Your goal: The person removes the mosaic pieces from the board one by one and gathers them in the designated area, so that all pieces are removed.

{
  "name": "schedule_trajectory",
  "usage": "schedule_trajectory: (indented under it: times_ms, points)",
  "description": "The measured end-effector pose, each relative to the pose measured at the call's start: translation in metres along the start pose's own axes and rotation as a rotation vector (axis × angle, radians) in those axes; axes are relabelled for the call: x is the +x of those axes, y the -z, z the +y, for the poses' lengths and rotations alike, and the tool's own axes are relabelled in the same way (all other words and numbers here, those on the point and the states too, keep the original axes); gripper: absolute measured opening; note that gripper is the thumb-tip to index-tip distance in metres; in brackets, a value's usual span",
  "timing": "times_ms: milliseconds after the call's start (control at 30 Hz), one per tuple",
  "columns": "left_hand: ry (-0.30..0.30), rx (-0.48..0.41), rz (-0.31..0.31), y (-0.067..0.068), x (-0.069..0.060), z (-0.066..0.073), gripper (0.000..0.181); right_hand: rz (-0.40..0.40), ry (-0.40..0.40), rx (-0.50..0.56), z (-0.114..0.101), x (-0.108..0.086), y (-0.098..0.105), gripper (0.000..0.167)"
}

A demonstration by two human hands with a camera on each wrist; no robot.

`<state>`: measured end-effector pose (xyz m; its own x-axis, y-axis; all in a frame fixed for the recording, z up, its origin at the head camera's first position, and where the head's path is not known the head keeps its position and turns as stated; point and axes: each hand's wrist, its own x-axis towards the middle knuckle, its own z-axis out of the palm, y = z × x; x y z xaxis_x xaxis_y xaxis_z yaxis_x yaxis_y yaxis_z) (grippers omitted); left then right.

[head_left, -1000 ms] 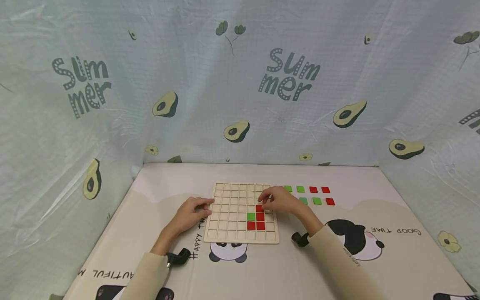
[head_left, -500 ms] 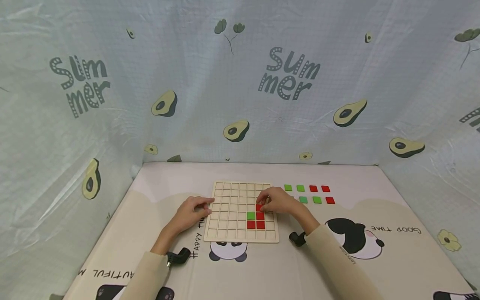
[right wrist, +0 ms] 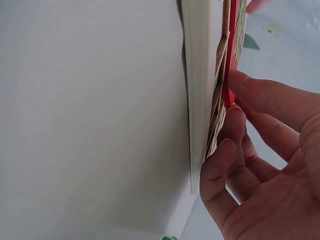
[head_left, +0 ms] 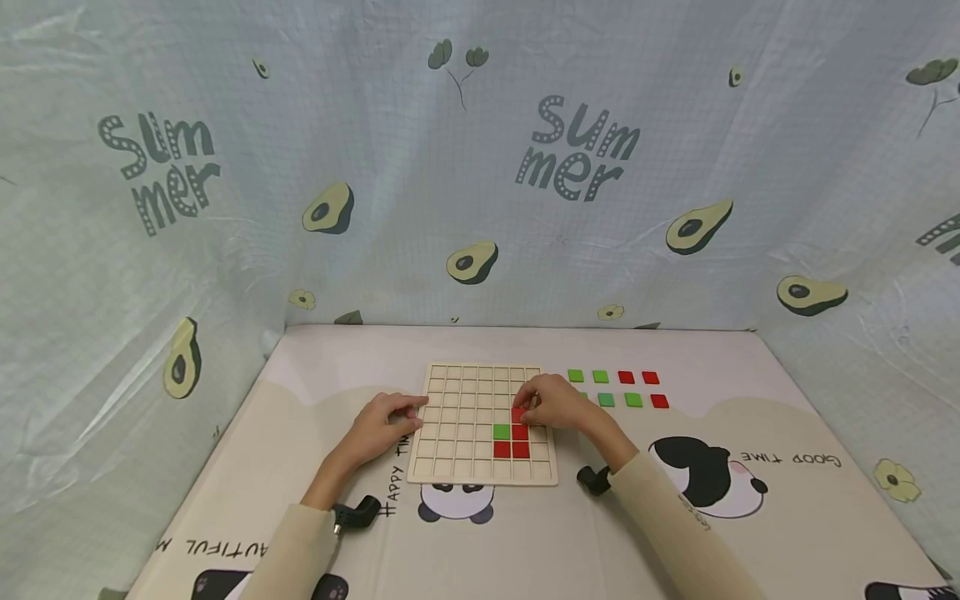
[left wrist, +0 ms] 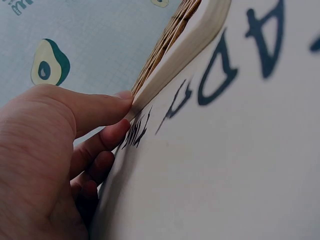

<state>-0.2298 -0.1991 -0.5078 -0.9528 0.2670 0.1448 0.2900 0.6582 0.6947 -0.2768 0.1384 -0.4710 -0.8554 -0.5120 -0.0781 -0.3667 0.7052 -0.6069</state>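
On the counter (head_left: 540, 542), nearest, shows a panda print (head_left: 456, 503). Just past it lies the board (head_left: 450, 442). Going outward, its cells hold two red tiles (head_left: 511, 449) side by side, then a green tile (head_left: 502, 432) beside a red one, then the far red tile (head_left: 517, 413), pinched in the grip of the right hand (head_left: 558, 402). The left hand (head_left: 378, 429) touches the board's left edge, grip relaxed. Rightward, loose tiles (head_left: 626, 377) form two rows; behind hangs an avocado-printed curtain (head_left: 390, 167).
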Motion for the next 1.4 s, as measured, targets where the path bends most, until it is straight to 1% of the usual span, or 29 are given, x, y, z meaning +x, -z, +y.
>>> schedule_trajectory:
  times_ms: [133, 467, 733, 933, 1167, 1400]
  points:
    - [-0.005, -0.002, -0.002, 0.0, 0.001, 0.0, 0.04, 0.006, 0.015, -0.004, 0.0, -0.001, 0.0, 0.012]
    - [-0.004, 0.003, 0.0, 0.001, 0.0, 0.001, 0.04, 0.027, 0.061, 0.031, 0.0, -0.005, 0.002, 0.016]
    - [-0.008, 0.006, 0.0, 0.001, 0.0, 0.0, 0.04, 0.024, 0.081, 0.035, 0.002, -0.005, 0.003, 0.018]
    - [-0.007, 0.0, -0.002, 0.0, 0.001, -0.001, 0.04, 0.019, 0.093, 0.06, 0.005, -0.006, 0.004, 0.02]
    - [0.005, -0.003, -0.004, -0.001, 0.001, 0.0, 0.04, 0.044, 0.09, 0.071, 0.009, -0.013, 0.014, 0.02]
    - [0.003, 0.001, -0.005, -0.001, 0.001, 0.0, 0.04, 0.065, 0.063, 0.097, 0.015, -0.027, 0.029, 0.02]
